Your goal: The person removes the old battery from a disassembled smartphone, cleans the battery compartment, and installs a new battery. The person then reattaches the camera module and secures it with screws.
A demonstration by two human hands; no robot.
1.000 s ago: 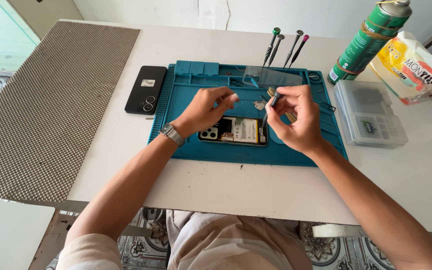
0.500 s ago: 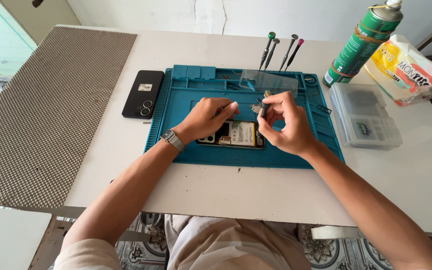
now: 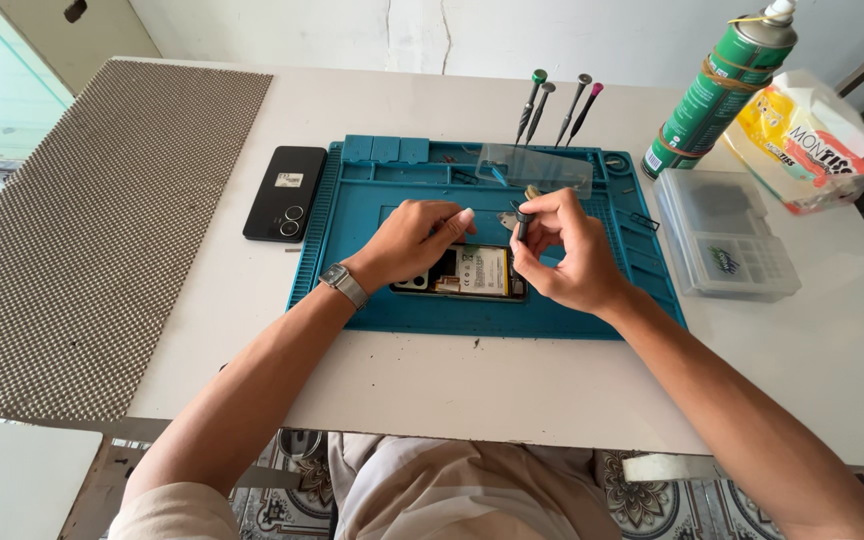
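An opened phone (image 3: 472, 272) with its battery showing lies on a blue repair mat (image 3: 352, 215). My left hand (image 3: 410, 238) rests on the phone's left end, fingers pressing it down; a watch is on that wrist. My right hand (image 3: 564, 252) grips a small dark screwdriver (image 3: 522, 218) upright over the phone's right end, and a small metal piece (image 3: 505, 216) sits by its tip.
A black phone back cover (image 3: 285, 192) lies left of the mat. Several screwdrivers (image 3: 555, 108) stand at the mat's far edge behind a clear plastic piece (image 3: 534, 167). A green spray can (image 3: 718, 88), tissue pack (image 3: 802, 138) and clear parts box (image 3: 726, 234) are at right. A woven mat (image 3: 92, 220) covers the table's left.
The view has shifted slightly. My right hand has turned the screwdriver more upright over the phone; my left hand stays on the phone.
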